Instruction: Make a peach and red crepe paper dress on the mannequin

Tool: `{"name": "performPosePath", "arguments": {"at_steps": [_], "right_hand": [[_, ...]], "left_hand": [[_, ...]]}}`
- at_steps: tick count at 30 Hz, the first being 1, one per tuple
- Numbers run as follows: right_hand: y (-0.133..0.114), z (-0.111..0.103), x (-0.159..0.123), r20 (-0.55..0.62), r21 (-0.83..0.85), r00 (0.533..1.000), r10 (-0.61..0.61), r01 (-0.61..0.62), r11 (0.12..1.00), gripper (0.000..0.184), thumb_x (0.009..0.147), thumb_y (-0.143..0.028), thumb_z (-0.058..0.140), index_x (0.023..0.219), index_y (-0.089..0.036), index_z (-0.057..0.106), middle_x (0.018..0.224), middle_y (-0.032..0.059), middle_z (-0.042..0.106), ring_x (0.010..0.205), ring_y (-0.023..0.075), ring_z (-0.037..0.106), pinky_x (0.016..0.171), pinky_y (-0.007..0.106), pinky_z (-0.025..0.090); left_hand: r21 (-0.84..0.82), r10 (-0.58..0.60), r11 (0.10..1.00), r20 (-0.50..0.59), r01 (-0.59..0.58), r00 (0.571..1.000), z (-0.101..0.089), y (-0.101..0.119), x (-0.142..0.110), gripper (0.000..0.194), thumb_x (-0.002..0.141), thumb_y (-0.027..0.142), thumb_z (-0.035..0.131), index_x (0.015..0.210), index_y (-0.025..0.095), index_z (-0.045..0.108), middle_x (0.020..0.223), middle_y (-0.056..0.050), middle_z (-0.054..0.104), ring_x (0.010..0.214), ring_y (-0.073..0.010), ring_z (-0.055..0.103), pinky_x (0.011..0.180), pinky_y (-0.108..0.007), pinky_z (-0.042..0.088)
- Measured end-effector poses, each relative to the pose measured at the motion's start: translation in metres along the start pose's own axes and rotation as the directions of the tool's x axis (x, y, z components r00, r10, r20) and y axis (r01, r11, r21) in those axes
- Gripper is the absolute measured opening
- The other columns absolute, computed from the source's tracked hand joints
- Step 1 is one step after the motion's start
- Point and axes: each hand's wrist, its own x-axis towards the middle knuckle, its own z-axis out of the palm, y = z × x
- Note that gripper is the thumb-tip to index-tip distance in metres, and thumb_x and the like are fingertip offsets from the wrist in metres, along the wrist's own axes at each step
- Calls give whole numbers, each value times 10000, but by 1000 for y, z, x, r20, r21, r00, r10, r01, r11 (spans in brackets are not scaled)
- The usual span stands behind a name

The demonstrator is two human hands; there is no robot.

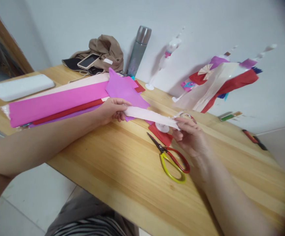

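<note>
A narrow strip of white paper (pixel 152 115) stretches between my two hands above the table. My left hand (pixel 114 109) pinches one end between thumb and fingers. At the other end, my right hand (pixel 187 132) has its fingers closed on the strip. Under the right end lie a red paper piece (pixel 165 138) and a round white disc (pixel 162 127), partly covered. Scissors (pixel 170 160) with one red and one yellow handle rest just in front, blades slightly apart. A purple paper sheet (pixel 122 87) lies behind my left hand.
Folded pink paper (pixel 59 101) and a white power bank-like box (pixel 22 87) lie at left. A grey bottle (pixel 138 52), a phone (pixel 89 61) and brown cloth (pixel 108 49) stand behind. Decorated white stands (pixel 150 86) line the wall. A red-and-black tool (pixel 254 139) lies far right.
</note>
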Motion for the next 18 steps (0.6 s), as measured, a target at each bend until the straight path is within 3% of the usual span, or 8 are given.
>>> {"name": "performPosePath", "arguments": {"at_steps": [6,11,15,18], "right_hand": [[2,-5,2,80,28,997,17,-19,999,137,608,-229,776,716,-268,702,471,-58,509,391,82,417,331,222,337],[2,-10,2,104,63,994,39,-46,997,140,596,-229,784,702,-254,697,566,-20,604,459,96,479,375,230,406],[0,-7,-2,63,51,998,3,-7,999,178,637,-393,820,671,-272,694,665,-6,679,460,104,514,388,252,427],[1,2,-5,11,-17,998,-68,68,998,296,565,-477,870,583,-251,679,554,-21,641,397,83,479,350,225,367]], "left_hand": [[-28,13,1000,-22,-14,1000,-1,-1,2,154,806,32,603,889,83,722,465,-15,623,359,-82,550,389,-144,417],[-10,16,1000,26,-16,1000,-2,2,1,74,775,48,622,761,80,687,461,-21,620,351,-92,545,372,-161,406],[45,41,998,80,-44,996,-3,2,-1,147,849,139,599,746,71,677,486,-48,646,365,-101,566,366,-166,387],[164,85,982,47,-91,995,-1,1,-2,152,853,143,648,712,87,656,431,-11,602,339,-65,516,366,-139,342]]}}
